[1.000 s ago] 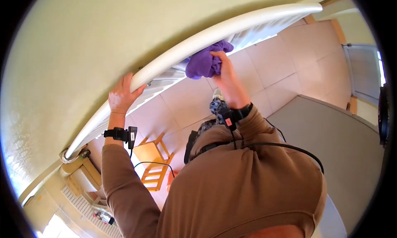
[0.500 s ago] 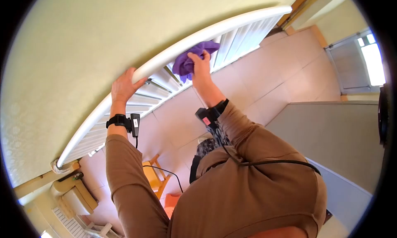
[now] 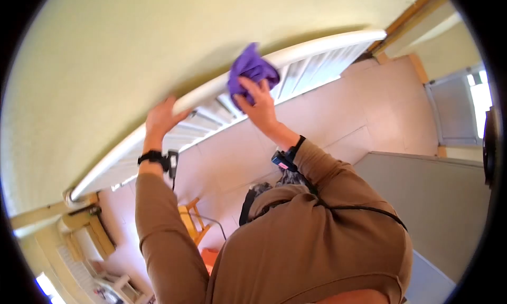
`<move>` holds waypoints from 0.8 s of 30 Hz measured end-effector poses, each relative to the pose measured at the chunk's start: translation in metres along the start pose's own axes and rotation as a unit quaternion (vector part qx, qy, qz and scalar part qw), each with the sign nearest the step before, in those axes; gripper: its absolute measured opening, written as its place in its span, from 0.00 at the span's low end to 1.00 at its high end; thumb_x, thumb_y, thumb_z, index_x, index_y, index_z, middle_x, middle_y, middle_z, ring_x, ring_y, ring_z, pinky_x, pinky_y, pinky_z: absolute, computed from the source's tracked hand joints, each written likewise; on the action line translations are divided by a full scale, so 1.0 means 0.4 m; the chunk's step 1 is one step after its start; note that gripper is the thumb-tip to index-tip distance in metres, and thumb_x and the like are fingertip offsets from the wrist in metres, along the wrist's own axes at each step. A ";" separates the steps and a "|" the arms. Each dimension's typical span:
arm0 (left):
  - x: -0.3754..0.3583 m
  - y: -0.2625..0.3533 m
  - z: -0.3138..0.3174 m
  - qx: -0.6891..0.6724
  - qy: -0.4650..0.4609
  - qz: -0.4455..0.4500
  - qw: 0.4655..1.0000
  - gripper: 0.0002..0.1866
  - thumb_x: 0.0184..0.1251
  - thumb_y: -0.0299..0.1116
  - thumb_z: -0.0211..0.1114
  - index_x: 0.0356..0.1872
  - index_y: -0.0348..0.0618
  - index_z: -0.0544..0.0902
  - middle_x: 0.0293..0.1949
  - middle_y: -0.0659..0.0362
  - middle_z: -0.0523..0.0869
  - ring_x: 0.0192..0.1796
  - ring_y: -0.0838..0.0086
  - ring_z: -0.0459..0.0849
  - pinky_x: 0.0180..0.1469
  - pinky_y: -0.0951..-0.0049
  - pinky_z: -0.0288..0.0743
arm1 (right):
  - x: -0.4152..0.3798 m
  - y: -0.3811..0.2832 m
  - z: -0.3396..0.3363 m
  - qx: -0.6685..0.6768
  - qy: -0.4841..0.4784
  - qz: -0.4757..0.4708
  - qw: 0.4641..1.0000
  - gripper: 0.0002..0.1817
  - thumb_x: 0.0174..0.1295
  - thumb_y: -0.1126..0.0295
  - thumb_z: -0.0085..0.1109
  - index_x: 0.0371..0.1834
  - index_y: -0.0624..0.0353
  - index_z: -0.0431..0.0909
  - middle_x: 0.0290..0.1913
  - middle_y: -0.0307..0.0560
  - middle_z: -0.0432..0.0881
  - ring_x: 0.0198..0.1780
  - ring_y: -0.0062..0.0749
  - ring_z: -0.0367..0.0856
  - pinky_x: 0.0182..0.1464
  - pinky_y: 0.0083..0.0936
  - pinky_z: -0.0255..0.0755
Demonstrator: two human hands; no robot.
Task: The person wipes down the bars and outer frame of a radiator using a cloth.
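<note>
A long white rail [image 3: 327, 41] with white slats below it runs along the pale wall. My left hand [image 3: 162, 119] is wrapped round the rail, left of the middle of the view. Farther right, my right hand [image 3: 257, 102] grips a crumpled purple cloth [image 3: 252, 67]. The cloth lies over the top of the rail, with one corner sticking up against the wall. Both wrists wear black straps with small boxes.
Pinkish floor tiles [image 3: 338, 114] stretch below the rail. A small wooden chair [image 3: 191, 222] stands under my left arm, near an orange object [image 3: 210, 257]. A grey panel [image 3: 422, 198] is at the right, and a tan armchair [image 3: 87, 238] at the lower left.
My right hand has shifted the purple cloth from the slat side up over the top of the rail. My left hand keeps its hold, while the whole view has tilted slightly.
</note>
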State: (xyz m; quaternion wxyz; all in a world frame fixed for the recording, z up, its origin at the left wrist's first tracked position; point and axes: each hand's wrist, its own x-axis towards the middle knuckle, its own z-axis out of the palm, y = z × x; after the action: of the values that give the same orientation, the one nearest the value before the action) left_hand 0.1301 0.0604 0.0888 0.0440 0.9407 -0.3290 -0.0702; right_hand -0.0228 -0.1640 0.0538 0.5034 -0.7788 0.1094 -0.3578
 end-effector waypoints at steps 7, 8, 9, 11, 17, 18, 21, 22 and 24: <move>0.000 -0.010 0.020 0.021 0.111 0.074 0.991 0.25 0.46 0.53 0.68 0.34 0.42 0.75 0.32 0.52 0.81 0.35 0.57 0.80 0.34 0.60 0.75 | 0.140 0.051 -0.208 -0.166 -0.027 -0.077 0.983 0.18 0.44 0.70 0.62 0.42 0.44 0.77 0.37 0.46 0.72 0.32 0.43 0.77 0.32 0.31 0.74; -0.001 -0.009 0.019 0.021 0.108 0.069 0.992 0.24 0.45 0.52 0.69 0.34 0.43 0.75 0.31 0.53 0.81 0.34 0.57 0.80 0.34 0.60 0.75 | 0.156 0.071 -0.252 -0.197 -0.023 -0.073 0.977 0.18 0.43 0.70 0.62 0.41 0.44 0.77 0.37 0.45 0.73 0.32 0.43 0.77 0.31 0.32 0.74; 0.001 -0.009 0.023 0.015 0.109 0.073 0.991 0.24 0.45 0.52 0.69 0.34 0.43 0.75 0.31 0.53 0.81 0.34 0.57 0.80 0.34 0.60 0.75 | 0.172 0.103 -0.299 -0.212 0.000 -0.080 0.974 0.18 0.43 0.71 0.62 0.41 0.44 0.77 0.38 0.45 0.73 0.32 0.43 0.77 0.31 0.32 0.75; 0.006 -0.009 0.028 0.039 0.116 0.065 0.990 0.22 0.43 0.49 0.71 0.31 0.44 0.74 0.29 0.54 0.80 0.32 0.58 0.80 0.33 0.61 0.75 | 0.209 0.158 -0.406 -0.250 0.021 -0.065 0.966 0.19 0.43 0.71 0.61 0.42 0.45 0.77 0.39 0.46 0.73 0.34 0.44 0.77 0.34 0.33 0.75; 0.006 0.001 0.023 0.018 0.113 0.059 0.992 0.21 0.44 0.46 0.70 0.32 0.44 0.74 0.30 0.54 0.79 0.33 0.58 0.79 0.33 0.62 0.74 | 0.384 0.300 -0.707 -0.408 0.073 -0.024 0.910 0.20 0.52 0.69 0.50 0.50 0.42 0.75 0.50 0.47 0.74 0.44 0.46 0.76 0.42 0.35 0.74; 0.007 0.001 0.024 0.025 0.101 0.049 0.993 0.21 0.44 0.46 0.70 0.32 0.44 0.74 0.31 0.54 0.79 0.34 0.58 0.79 0.33 0.61 0.74 | 0.414 0.321 -0.749 -0.435 0.062 -0.014 0.898 0.20 0.52 0.69 0.49 0.51 0.41 0.75 0.52 0.48 0.73 0.46 0.45 0.76 0.45 0.36 0.73; 0.007 -0.014 0.030 0.041 0.109 0.073 0.991 0.23 0.45 0.49 0.69 0.33 0.41 0.73 0.31 0.52 0.78 0.35 0.55 0.78 0.35 0.59 0.73 | 0.503 0.393 -0.857 -0.527 0.018 0.095 0.844 0.23 0.56 0.65 0.45 0.58 0.37 0.69 0.58 0.49 0.71 0.54 0.47 0.73 0.53 0.40 0.69; 0.007 -0.017 0.032 0.052 0.090 0.056 0.993 0.24 0.45 0.50 0.69 0.34 0.42 0.73 0.31 0.52 0.78 0.35 0.54 0.78 0.35 0.58 0.73 | 0.532 0.409 -0.890 -0.527 0.006 0.133 0.839 0.23 0.56 0.63 0.44 0.59 0.37 0.68 0.59 0.48 0.70 0.56 0.46 0.72 0.55 0.41 0.67; 0.005 -0.006 0.019 0.034 0.070 0.042 0.996 0.25 0.45 0.51 0.68 0.36 0.42 0.74 0.32 0.51 0.79 0.36 0.54 0.78 0.36 0.58 0.73 | 0.584 0.419 -0.932 -0.562 -0.009 0.189 0.805 0.24 0.56 0.63 0.43 0.59 0.36 0.68 0.61 0.47 0.69 0.59 0.46 0.69 0.59 0.39 0.64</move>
State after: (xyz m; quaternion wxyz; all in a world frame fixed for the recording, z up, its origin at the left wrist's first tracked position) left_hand 0.1320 0.0609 0.0808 0.0384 0.9296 -0.3665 0.0091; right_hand -0.0715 -0.6297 0.1023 0.0358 -0.8927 0.4317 -0.1243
